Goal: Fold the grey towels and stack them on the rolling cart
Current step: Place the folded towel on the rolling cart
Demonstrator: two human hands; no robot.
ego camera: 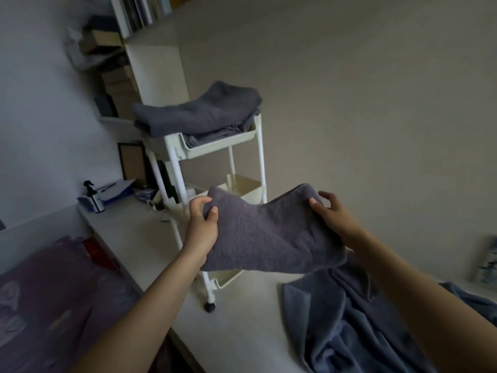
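Folded grey towel [271,232] gripped by left hand [201,230] and right hand [333,216], near rolling cart [215,146].

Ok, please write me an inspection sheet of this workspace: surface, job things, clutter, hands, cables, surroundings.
Surface: pale table, partly covered by cloth at the lower right.
Job's things: folded grey towel held in the air; stack of grey towels on the top tray of the white rolling cart; unfolded grey towel lying crumpled on the table.
Clutter: spray bottle, blue folder, picture frame, boxes on shelves.
Hands: left hand grips the towel's left end; right hand grips its right end.
Cables: nothing seen.
Surroundings: beige floor, white wall, purple bedding.
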